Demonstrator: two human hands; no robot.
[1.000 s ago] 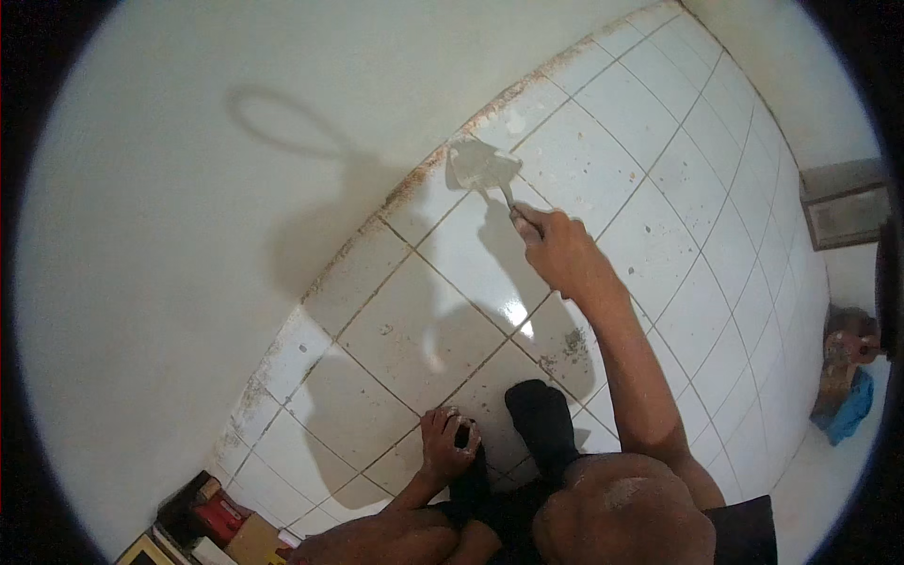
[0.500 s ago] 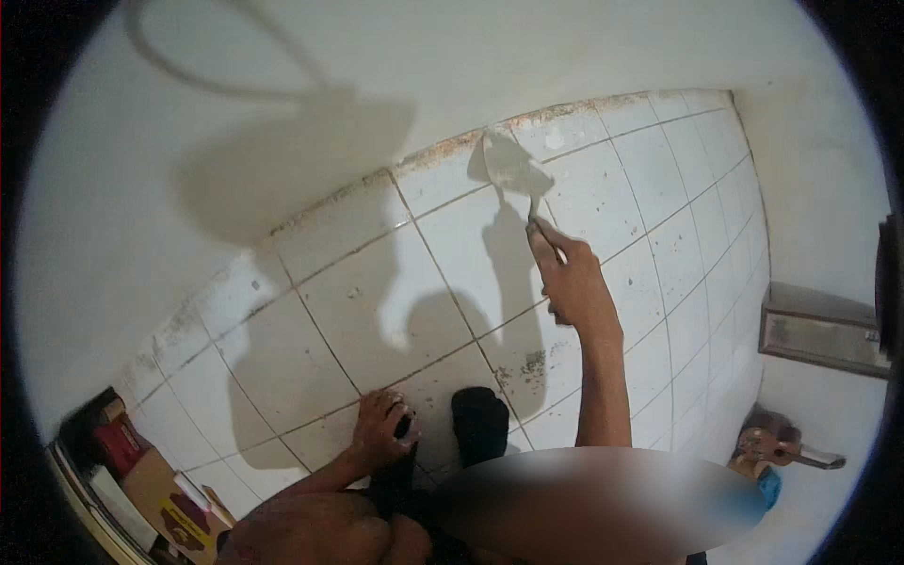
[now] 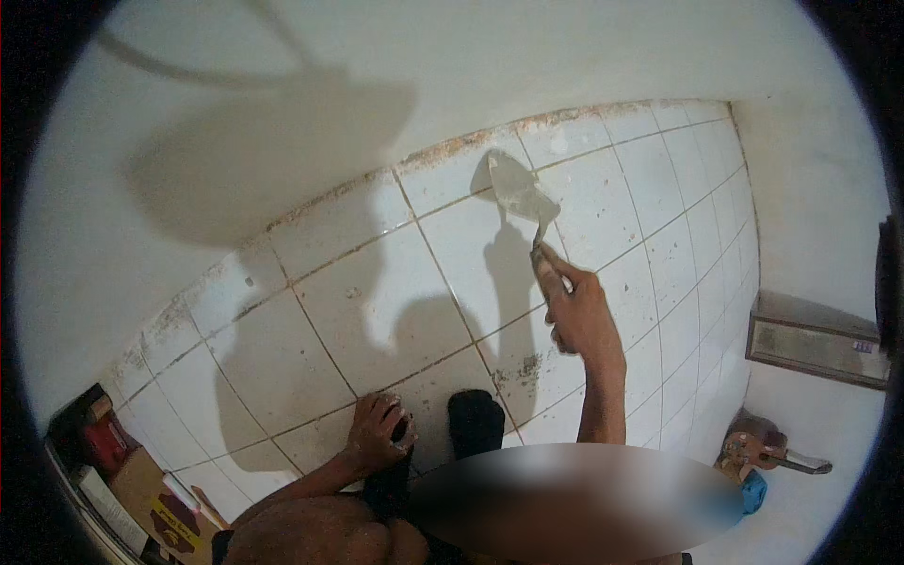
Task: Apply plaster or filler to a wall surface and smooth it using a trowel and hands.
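Note:
My right hand [image 3: 578, 306] is closed around the handle of a trowel [image 3: 516, 186]. The trowel's grey, smeared blade points away from me, near the strip where the white tiled floor [image 3: 367, 301] meets the wall. Beside the blade falls its shadow; whether the blade touches the tiles I cannot tell. My left hand [image 3: 379, 428] rests low at my left foot, fingers spread downward over the dark sock, with whitish residue on them. To its right is my other foot in a black sock [image 3: 476, 424].
Crumbling, stained plaster [image 3: 452, 149] lines the wall's base. A cardboard box [image 3: 155, 499] and other items stand at the near left. On the right are a framed panel [image 3: 815, 350], a small guitar [image 3: 756, 444] and a blue object [image 3: 752, 492]. Dark specks mark several tiles.
My right hand and the trowel have drawn back slightly toward me, so the blade is farther from the wall's edge. My left hand stays at my foot. The view has shifted a little.

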